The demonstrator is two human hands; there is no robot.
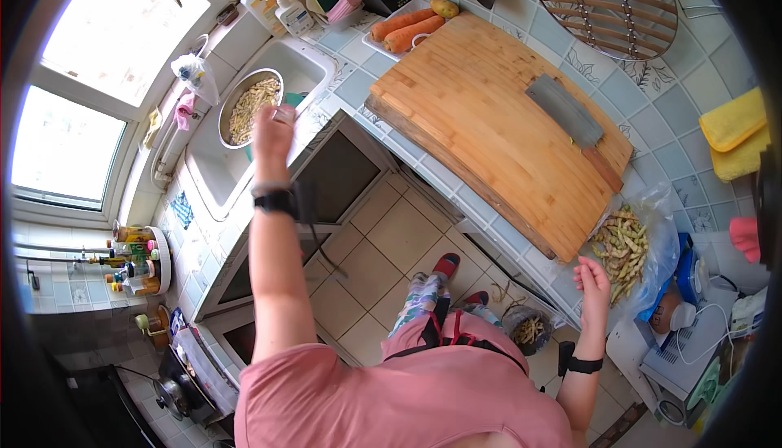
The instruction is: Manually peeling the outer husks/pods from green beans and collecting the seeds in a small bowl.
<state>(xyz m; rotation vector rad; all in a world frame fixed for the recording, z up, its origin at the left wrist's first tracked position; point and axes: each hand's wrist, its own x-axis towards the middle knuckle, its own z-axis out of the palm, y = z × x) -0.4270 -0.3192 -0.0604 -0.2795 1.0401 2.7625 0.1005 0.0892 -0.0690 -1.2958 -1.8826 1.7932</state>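
My left hand (274, 133) is over the near rim of a steel bowl (223, 119) in the sink. Its fingers are curled and blurred; whether it holds something cannot be told. Shelled beans or cut pod pieces (249, 106) lie in the bowl. My right hand (592, 280), fingers loosely bent with nothing visible in them, hovers beside a heap of bean pods (622, 249) on a clear plastic bag (658, 228). Between the hands lies a wooden cutting board (470, 106), with a cleaver (568, 112) flat near its right edge.
A white sink (211, 176) is at the left. Carrots (412, 29) and a potato (444, 8) lie at a white tray behind the board. Below the counter's edge, a bin (528, 329) with scraps stands on the tiled floor. An appliance (687, 332) with a white cable is at the right.
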